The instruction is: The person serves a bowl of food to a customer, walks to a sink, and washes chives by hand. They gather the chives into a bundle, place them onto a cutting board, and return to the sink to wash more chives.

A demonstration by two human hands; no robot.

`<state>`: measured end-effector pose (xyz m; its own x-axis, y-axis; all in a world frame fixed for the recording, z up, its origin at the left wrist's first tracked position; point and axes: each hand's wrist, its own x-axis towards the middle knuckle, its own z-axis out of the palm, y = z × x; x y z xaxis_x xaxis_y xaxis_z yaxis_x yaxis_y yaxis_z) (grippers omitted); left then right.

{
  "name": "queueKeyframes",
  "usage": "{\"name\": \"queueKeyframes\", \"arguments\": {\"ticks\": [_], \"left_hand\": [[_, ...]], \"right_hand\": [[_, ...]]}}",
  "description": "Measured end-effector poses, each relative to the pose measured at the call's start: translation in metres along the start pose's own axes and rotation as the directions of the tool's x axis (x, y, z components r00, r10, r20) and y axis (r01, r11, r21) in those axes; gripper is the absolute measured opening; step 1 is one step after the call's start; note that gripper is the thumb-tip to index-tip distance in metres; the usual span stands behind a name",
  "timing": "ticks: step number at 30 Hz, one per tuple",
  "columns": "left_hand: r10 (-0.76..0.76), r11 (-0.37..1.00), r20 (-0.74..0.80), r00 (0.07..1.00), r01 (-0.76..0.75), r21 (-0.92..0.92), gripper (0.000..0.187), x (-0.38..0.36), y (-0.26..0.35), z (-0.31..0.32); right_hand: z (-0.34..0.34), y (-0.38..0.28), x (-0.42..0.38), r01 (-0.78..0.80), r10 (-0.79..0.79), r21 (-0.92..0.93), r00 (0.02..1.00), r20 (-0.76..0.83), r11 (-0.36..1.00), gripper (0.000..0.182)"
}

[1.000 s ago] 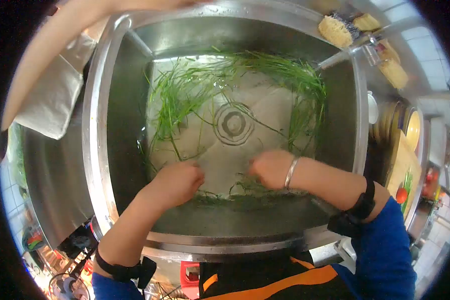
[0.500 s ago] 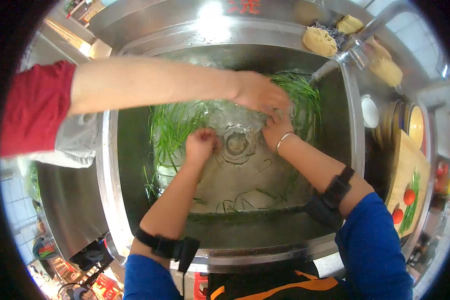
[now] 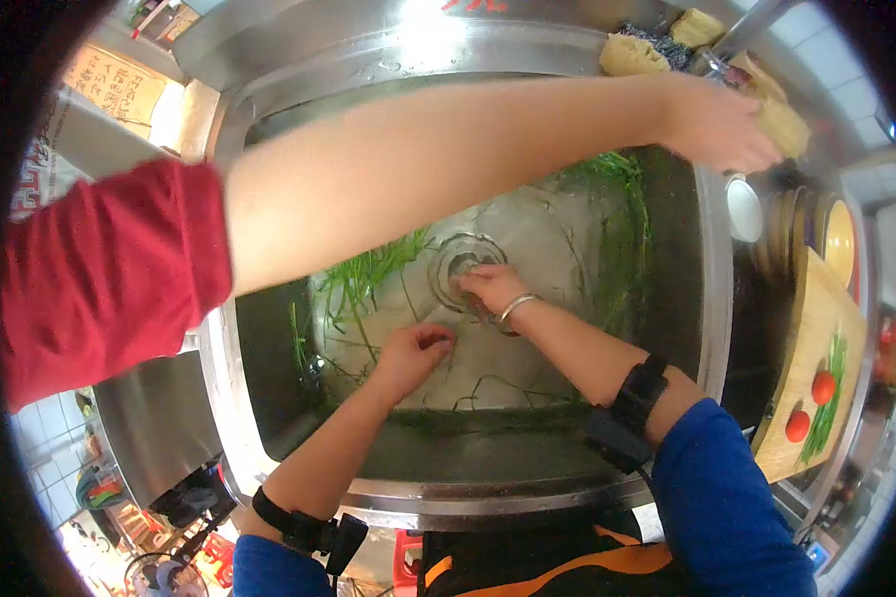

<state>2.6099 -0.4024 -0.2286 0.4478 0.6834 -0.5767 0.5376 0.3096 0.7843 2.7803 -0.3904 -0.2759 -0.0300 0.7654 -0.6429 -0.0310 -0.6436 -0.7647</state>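
My right hand (image 3: pixel 492 289), with a bracelet at the wrist, is over the round drain (image 3: pixel 468 239) in the sink floor. Its fingers are drawn together and point down into the drain; what they grip, if anything, is hidden. Lower and to the left, my left hand (image 3: pixel 416 360) hovers over the sink floor with its fingers curled in towards the thumb, and its grasp cannot be made out. Long green stalks, probably chives (image 3: pixel 363 284), lie along the sink's left side. More green stalks (image 3: pixel 622 219) line the right side, and loose strands are scattered near my hands.
A co-worker's arm in a red sleeve (image 3: pixel 119 284) crosses above the sink, its hand (image 3: pixel 722 124) by the tap. Sponges (image 3: pixel 632 55) sit at the back right corner. At right are a white bowl (image 3: pixel 743 209) and a cutting board (image 3: pixel 782 438) with two tomatoes and green stalks.
The co-worker's hand has moved from over the sink to the tap area at right. My right hand has left the far stalks for the drain. My left hand has shifted nearer to me.
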Motion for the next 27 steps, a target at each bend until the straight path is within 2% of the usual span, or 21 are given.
{"name": "queueKeyframes", "arguments": {"ticks": [1,2,3,4,5,6,7,9,10,12,13,14,15,16,17,18,19,20,22,23,27], "left_hand": [[-0.008,1.000,0.000,1.000,0.008,-0.001,0.019,0.000,0.003,-0.002],[0.070,0.995,-0.193,0.979,-0.055,0.082,0.019,0.000,0.008,-0.004],[0.159,0.980,-0.369,0.915,-0.100,0.174,0.020,-0.001,0.016,-0.006],[0.159,0.980,-0.370,0.915,-0.100,0.172,0.020,0.001,0.022,-0.007],[0.280,0.959,-0.442,0.852,-0.223,0.176,0.019,0.002,0.027,-0.008],[0.390,0.920,-0.511,0.766,-0.342,0.189,0.019,0.003,0.031,-0.006],[0.391,0.920,-0.511,0.765,-0.344,0.188,0.019,0.003,0.033,-0.004],[0.254,0.967,-0.415,0.874,-0.214,0.142,0.018,0.004,0.037,0.000],[0.260,0.965,-0.410,0.874,-0.222,0.139,0.018,0.007,0.036,0.003],[0.034,0.978,-0.343,0.939,-0.102,-0.181,0.021,0.012,0.031,0.005],[0.039,0.977,-0.335,0.941,-0.106,-0.183,0.021,0.011,0.031,0.003],[-0.067,0.902,-0.326,0.943,-0.082,-0.423,0.023,0.009,0.030,-0.001],[-0.169,0.771,-0.294,0.941,-0.060,-0.634,0.024,0.007,0.031,-0.005],[-0.160,0.743,-0.359,0.920,-0.127,-0.657,0.025,0.004,0.031,-0.008],[-0.165,0.745,-0.366,0.916,-0.127,-0.655,0.025,0.001,0.032,-0.012],[-0.162,0.705,-0.288,0.944,-0.094,-0.703,0.026,-0.002,0.033,-0.016],[-0.151,0.664,-0.205,0.967,-0.054,-0.745,0.027,-0.004,0.034,-0.019],[-0.154,0.667,-0.204,0.967,-0.051,-0.743,0.027,-0.005,0.035,-0.019],[-0.105,0.758,-0.046,0.993,0.050,-0.650,0.028,-0.005,0.038,-0.016],[-0.106,0.757,-0.045,0.993,0.051,-0.651,0.028,-0.004,0.035,-0.015],[-0.061,0.883,-0.019,0.998,0.045,-0.466,0.022,0.000,0.028,-0.012]], "right_hand": [[0.003,0.003,-0.001,0.070,-0.071,0.066,0.997,0.012,0.995,0.026],[0.003,0.004,-0.001,0.066,-0.067,0.067,0.998,0.016,0.996,0.026],[0.002,0.003,-0.001,0.121,-0.122,0.028,0.991,0.047,0.992,0.022],[0.001,0.002,-0.001,0.179,-0.178,-0.011,0.981,0.078,0.984,0.018],[0.001,0.002,-0.003,0.178,-0.177,-0.013,0.981,0.077,0.984,0.018],[0.003,0.002,-0.006,0.267,-0.258,-0.108,0.962,0.084,0.958,0.018],[0.005,0.002,-0.009,0.352,-0.338,-0.201,0.936,0.100,0.914,0.018],[0.010,-0.002,-0.019,0.384,-0.370,-0.227,0.923,0.101,0.895,0.018],[0.011,-0.006,-0.024,0.408,-0.396,-0.253,0.913,0.098,0.877,0.020],[0.015,-0.013,-0.033,0.425,-0.419,-0.286,0.904,0.084,0.859,0.020],[0.016,-0.016,-0.035,0.444,-0.442,-0.310,0.893,0.083,0.840,0.020],[0.019,-0.004,-0.025,0.353,-0.336,-0.147,0.933,0.129,0.924,0.021],[0.017,-0.011,-0.028,0.353,-0.336,-0.147,0.933,0.129,0.924,0.021],[0.015,-0.023,-0.035,0.247,-0.249,0.038,0.960,0.126,0.968,0.021],[0.013,-0.033,-0.041,0.124,-0.158,0.222,0.977,0.145,0.967,0.022],[0.011,-0.039,-0.042,0.123,-0.160,0.226,0.975,0.153,0.966,0.022],[0.007,-0.044,-0.041,0.047,-0.095,0.262,0.980,0.174,0.964,0.021],[0.004,-0.047,-0.041,-0.032,-0.027,0.295,0.981,0.194,0.955,0.023],[0.002,-0.047,-0.040,-0.025,-0.042,0.331,0.980,0.193,0.943,0.023],[0.001,-0.047,-0.040,-0.015,-0.059,0.363,0.979,0.194,0.931,0.024],[-0.002,-0.045,-0.036,0.061,-0.128,0.328,0.974,0.185,0.943,0.024]]}}
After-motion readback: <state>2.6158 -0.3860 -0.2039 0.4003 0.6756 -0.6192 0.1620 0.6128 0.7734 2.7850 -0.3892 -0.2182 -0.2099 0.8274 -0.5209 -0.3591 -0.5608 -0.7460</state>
